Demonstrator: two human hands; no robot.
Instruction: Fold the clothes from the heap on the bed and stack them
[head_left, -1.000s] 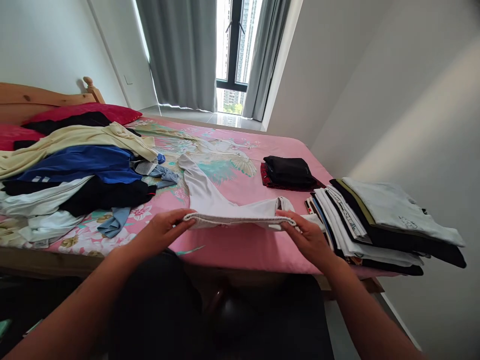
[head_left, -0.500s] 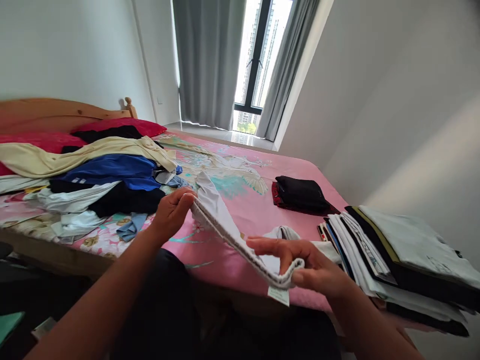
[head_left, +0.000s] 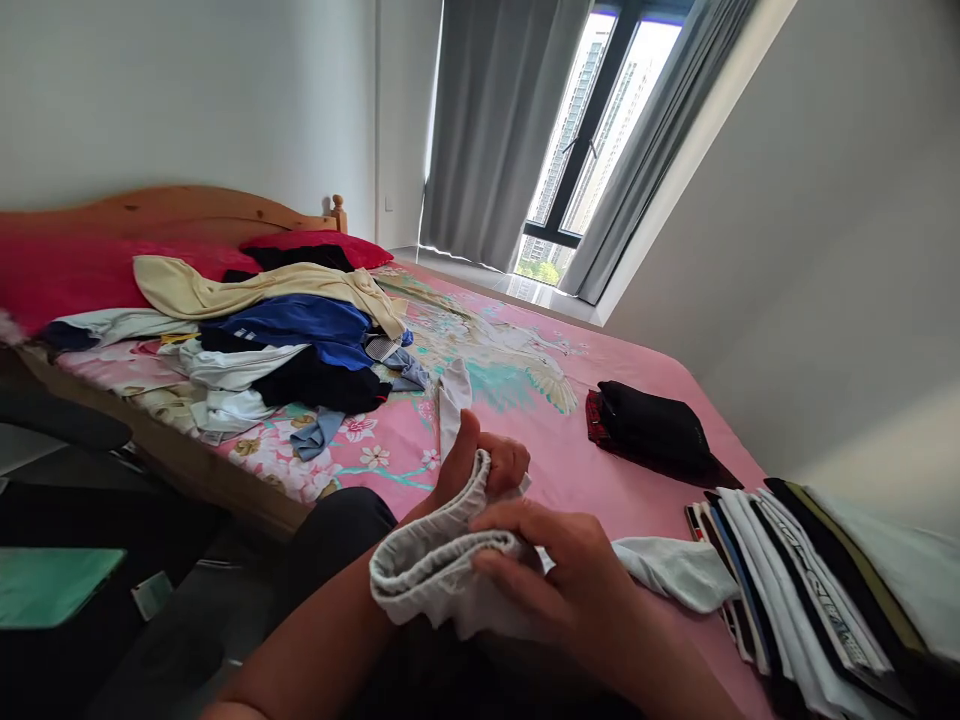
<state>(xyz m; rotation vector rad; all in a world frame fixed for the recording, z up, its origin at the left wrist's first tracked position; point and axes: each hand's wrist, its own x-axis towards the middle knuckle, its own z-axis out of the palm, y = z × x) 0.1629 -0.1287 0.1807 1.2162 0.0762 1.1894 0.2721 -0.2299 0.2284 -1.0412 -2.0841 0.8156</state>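
A pair of white trousers (head_left: 487, 605) with a gathered elastic waistband is held up over my lap. My left hand (head_left: 487, 460) is closed on the far part of the waistband, thumb pointing up. Closer to me, my right hand (head_left: 570, 575) pinches the other end between thumb and fingers. The waistband bends round into a loop on its left side. One trouser leg stretches away on the bed beyond my left hand; the other lies to the right, near the stack of folded clothes (head_left: 814, 570). My hands hide the middle of the trousers.
A loose heap of clothes, with cream trousers (head_left: 285, 285) and a blue garment (head_left: 307, 325), covers the left of the pink bed (head_left: 517, 420). A folded black garment (head_left: 652, 425) lies to the right. A dark chair (head_left: 60, 415) stands at lower left.
My hands have come closer together, and the waistband has gone from stretched out to bent in a loop. My left hand has moved right. The view has turned left.
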